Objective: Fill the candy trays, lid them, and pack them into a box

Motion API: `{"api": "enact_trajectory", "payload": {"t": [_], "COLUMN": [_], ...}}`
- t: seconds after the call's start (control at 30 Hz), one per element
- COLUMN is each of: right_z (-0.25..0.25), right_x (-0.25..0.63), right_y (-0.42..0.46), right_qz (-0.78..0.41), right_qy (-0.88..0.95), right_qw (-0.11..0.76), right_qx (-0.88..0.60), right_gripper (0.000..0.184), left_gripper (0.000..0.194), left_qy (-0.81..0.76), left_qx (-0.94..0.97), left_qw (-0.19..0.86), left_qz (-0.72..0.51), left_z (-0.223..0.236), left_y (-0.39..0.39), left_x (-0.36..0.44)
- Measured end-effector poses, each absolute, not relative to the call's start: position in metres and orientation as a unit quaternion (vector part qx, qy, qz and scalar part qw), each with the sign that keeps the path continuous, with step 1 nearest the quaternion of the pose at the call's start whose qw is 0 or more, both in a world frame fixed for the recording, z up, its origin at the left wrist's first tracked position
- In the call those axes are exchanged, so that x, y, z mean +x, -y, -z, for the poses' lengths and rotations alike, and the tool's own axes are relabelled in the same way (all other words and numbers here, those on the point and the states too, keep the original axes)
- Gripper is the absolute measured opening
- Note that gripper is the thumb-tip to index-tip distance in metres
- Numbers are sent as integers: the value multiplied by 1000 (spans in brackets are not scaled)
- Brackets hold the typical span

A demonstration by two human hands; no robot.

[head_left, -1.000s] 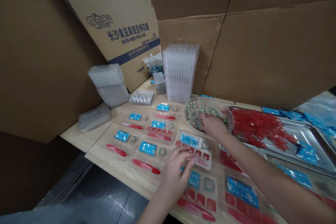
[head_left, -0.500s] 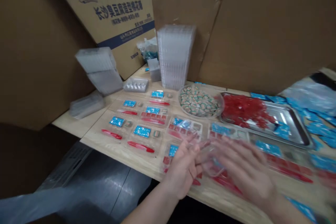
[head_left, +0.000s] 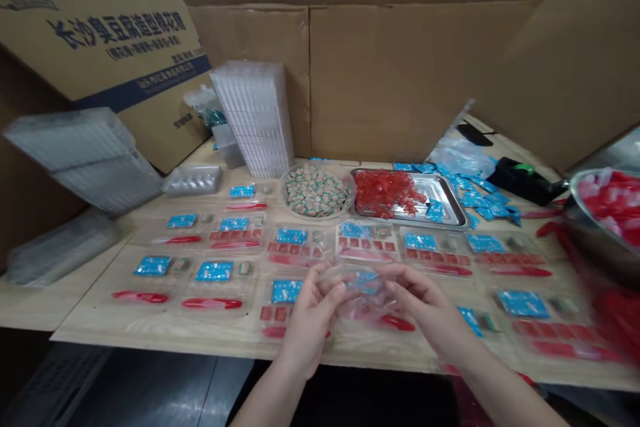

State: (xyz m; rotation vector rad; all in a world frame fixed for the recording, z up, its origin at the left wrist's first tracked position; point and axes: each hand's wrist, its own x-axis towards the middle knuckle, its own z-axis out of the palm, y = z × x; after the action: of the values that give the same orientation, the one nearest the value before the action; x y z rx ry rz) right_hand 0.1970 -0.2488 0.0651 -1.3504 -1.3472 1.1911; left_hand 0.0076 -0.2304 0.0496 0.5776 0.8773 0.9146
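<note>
My left hand (head_left: 309,317) and my right hand (head_left: 425,303) meet near the front edge of the wooden table (head_left: 150,327). Between them they hold a clear plastic blister tray (head_left: 361,288) with a blue packet and red pieces in it. Both hands have their fingers curled onto the tray's edges. Several more filled clear trays (head_left: 215,277) lie in rows across the table around the hands. Behind them stand a clear bowl of small wrapped candies (head_left: 316,191) and a steel tray of red pieces (head_left: 400,195).
A tall stack of empty clear trays (head_left: 255,117) stands at the back, with more stacks (head_left: 87,157) on the left. Cardboard walls (head_left: 390,80) enclose the table. Loose blue packets (head_left: 483,197) and a black tool (head_left: 530,180) lie right; a metal bowl (head_left: 600,220) holds red pieces.
My right hand left the candy bowl and came to the front. Both hands now hold one clear tray together. The camera has swung to the right, showing more of the table.
</note>
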Motion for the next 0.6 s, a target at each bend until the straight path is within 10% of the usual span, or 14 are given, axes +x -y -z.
{"api": "enact_trajectory", "payload": {"t": [0.2, 0.4, 0.6], "right_z": [-50, -46, -44], "right_x": [213, 241, 315], "right_y": [273, 255, 131], "right_qz": [-10, -64, -83], "right_qy": [828, 832, 605], "right_qw": [302, 197, 206], "right_qx": [-473, -515, -765], "right_gripper": [34, 34, 14], "left_gripper": [39, 33, 29], "left_qy": [-541, -426, -354], "left_qx": [394, 822, 891], "left_qw": [552, 225, 169], "left_qz": [-498, -302, -229], "left_z": [-35, -26, -23], "left_y": [224, 244, 267], "left_x": [-11, -6, 17]}}
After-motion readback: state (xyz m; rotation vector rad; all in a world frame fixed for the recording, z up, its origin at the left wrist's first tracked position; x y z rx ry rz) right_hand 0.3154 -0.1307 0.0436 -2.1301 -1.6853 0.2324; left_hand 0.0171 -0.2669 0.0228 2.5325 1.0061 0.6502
